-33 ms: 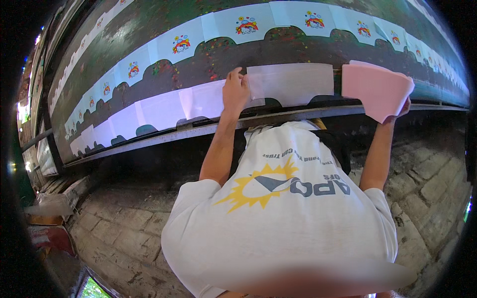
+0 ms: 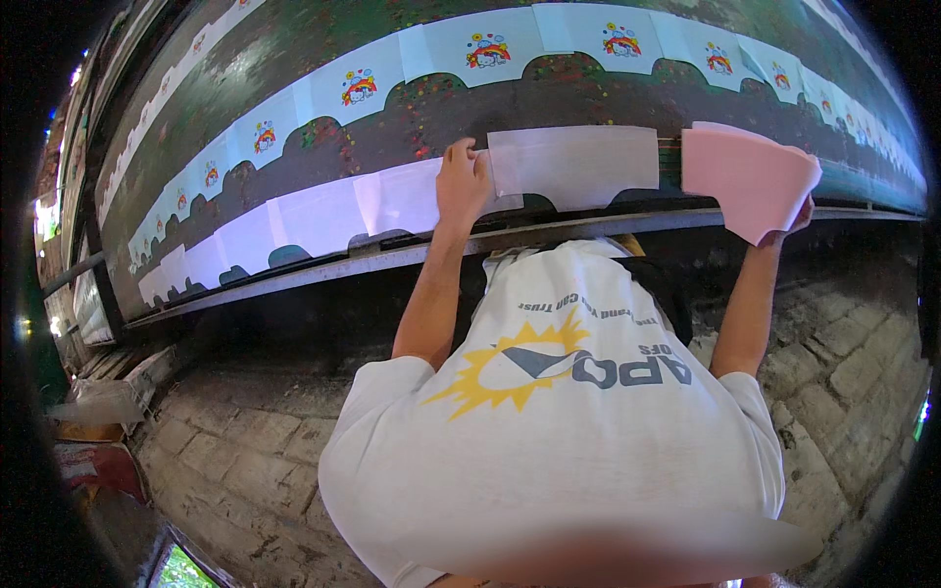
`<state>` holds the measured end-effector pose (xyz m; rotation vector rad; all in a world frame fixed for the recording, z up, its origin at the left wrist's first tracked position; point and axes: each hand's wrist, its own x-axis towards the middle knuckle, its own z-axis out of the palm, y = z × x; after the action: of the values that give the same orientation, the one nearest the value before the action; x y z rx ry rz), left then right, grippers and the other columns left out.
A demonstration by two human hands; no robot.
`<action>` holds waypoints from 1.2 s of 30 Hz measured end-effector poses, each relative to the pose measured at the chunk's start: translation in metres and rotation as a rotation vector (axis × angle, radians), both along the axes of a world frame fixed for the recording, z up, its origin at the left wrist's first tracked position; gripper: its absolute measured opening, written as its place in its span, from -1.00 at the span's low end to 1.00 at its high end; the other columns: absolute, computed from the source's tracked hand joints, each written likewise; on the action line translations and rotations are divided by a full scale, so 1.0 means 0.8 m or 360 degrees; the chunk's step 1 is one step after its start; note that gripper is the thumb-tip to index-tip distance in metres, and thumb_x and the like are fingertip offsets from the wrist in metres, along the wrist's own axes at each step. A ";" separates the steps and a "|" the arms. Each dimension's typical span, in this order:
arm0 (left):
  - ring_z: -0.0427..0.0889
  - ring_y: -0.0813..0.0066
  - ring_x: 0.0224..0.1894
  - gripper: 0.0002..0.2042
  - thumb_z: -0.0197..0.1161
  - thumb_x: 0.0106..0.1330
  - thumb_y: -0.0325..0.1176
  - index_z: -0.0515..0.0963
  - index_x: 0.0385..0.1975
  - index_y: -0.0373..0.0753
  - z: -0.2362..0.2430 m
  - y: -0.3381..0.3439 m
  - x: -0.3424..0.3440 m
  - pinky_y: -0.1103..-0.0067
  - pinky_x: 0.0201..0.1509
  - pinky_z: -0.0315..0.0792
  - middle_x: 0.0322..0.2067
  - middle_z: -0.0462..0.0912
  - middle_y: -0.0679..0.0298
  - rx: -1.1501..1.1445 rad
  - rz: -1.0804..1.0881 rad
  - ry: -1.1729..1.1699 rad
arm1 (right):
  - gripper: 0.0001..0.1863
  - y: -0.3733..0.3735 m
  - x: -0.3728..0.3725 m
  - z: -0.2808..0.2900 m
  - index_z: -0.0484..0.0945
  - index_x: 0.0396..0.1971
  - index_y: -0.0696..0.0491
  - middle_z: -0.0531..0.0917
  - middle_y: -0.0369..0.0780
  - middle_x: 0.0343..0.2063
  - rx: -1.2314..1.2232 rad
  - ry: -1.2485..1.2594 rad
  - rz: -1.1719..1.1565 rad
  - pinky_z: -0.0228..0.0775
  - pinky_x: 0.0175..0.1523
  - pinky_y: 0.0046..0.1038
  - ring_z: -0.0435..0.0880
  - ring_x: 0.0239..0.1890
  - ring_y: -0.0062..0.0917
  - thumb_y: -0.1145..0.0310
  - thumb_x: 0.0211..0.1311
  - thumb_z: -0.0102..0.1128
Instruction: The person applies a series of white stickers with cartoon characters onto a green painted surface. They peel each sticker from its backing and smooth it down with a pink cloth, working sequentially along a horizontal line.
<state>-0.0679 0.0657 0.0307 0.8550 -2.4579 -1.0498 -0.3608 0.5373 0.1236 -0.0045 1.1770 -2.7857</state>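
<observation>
My right hand (image 2: 798,218) grips a stack of pink cut pieces (image 2: 742,176), thin like cloth, with a curved notch on the lower left side. It holds the stack by its right end, over the table's near edge. My left hand (image 2: 463,184) rests where two flat pieces meet, its fingers loosely bent and apart, holding nothing. Just to its right lies a whitish piece (image 2: 578,162) with curved cut-outs along its lower edge. To its left runs a row of pale lilac pieces (image 2: 323,218) of similar outline, lying end to end.
A long dark green table (image 2: 412,118), speckled with coloured paint spots, curves across the view. Farther back lies a row of pale blue pieces (image 2: 569,29) printed with a rainbow cartoon motif. A metal rail (image 2: 392,262) follows the near edge. Underfoot is a brick floor (image 2: 225,451).
The pink stack in my right hand has shifted slightly to the right, away from the whitish piece. My left hand has moved a little back toward me, its fingers slightly more bent.
</observation>
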 end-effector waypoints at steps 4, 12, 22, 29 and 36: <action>0.64 0.05 -0.16 -0.77 0.32 0.28 -0.25 0.53 -0.23 -0.26 0.015 0.015 0.038 0.27 -0.11 0.53 -0.25 0.61 0.11 -0.0070 -0.0282 -0.0365 | -0.41 0.016 -0.014 0.008 0.42 0.19 0.23 0.66 -0.08 -0.03 0.0005 0.0016 -0.0010 0.54 0.07 -0.28 0.68 -0.03 -0.30 0.18 0.24 0.13; 0.61 0.08 -0.22 -0.83 0.33 0.27 -0.31 0.56 -0.34 -0.28 -0.015 0.040 0.039 0.29 -0.14 0.48 -0.32 0.61 0.10 -0.0193 -0.0331 -0.0315 | -0.42 0.053 -0.064 0.005 0.45 0.17 0.23 0.66 -0.09 -0.05 -0.0010 0.0018 0.0030 0.55 0.05 -0.28 0.69 -0.05 -0.31 0.18 0.24 0.15; 0.59 -0.03 -0.14 -0.88 0.19 0.37 -0.37 0.53 -0.29 -0.30 0.051 0.099 0.032 0.22 -0.08 0.45 -0.26 0.62 0.03 -0.0223 0.0282 -0.0691 | -0.44 0.182 -0.151 0.079 0.47 0.14 0.22 0.67 -0.10 -0.08 -0.0027 0.0130 0.0037 0.56 0.03 -0.29 0.69 -0.07 -0.33 0.17 0.23 0.17; 0.62 -0.03 -0.11 -0.85 0.23 0.32 -0.38 0.59 -0.19 -0.28 0.059 0.293 -0.092 0.24 0.01 0.47 -0.23 0.64 0.00 -0.0112 -0.0371 -0.0576 | -0.61 0.154 -0.177 -0.029 0.59 -0.05 0.15 0.64 -0.23 -0.23 0.0995 -0.0300 0.0488 0.49 -0.03 -0.39 0.63 -0.18 -0.50 0.18 0.25 0.22; 0.67 0.20 -0.27 -0.76 0.45 0.14 -0.41 0.64 -0.21 -0.31 0.087 0.402 -0.195 0.38 -0.12 0.55 -0.29 0.67 0.14 0.0271 -0.0654 -0.0408 | -0.65 0.071 -0.102 -0.107 0.48 -0.34 0.16 0.55 -0.28 -0.50 0.1805 0.0533 0.1493 0.39 -0.27 -0.38 0.48 -0.39 -0.60 0.14 0.34 0.29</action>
<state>-0.2243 0.3876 0.1002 0.5706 -2.8741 -1.3784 -0.4424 0.5944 0.0381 -0.7061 1.9562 -1.1380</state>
